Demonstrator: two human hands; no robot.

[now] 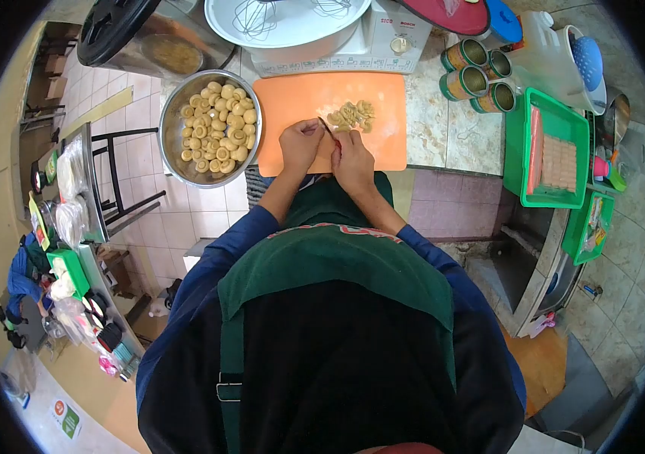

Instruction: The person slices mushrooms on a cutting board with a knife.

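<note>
My left hand (301, 144) rests on the orange cutting board (383, 144), fingers curled over something small that I cannot make out. My right hand (353, 160) sits beside it, closed around a small knife (327, 127) with a reddish handle and its thin blade pointing away from me between the two hands. Just beyond the blade lies a pile of cut mushroom pieces (353, 115). A steel bowl (173, 151) full of whole button mushrooms (218, 129) stands to the left, touching the board's edge.
Three opened tin cans (478, 74) stand to the right of the board. A white stand mixer (383, 41) is behind it. Further right are a green tray (557, 113) of pink pieces and a white jug (557, 57). A stool (122, 174) stands on the tiled floor to the left.
</note>
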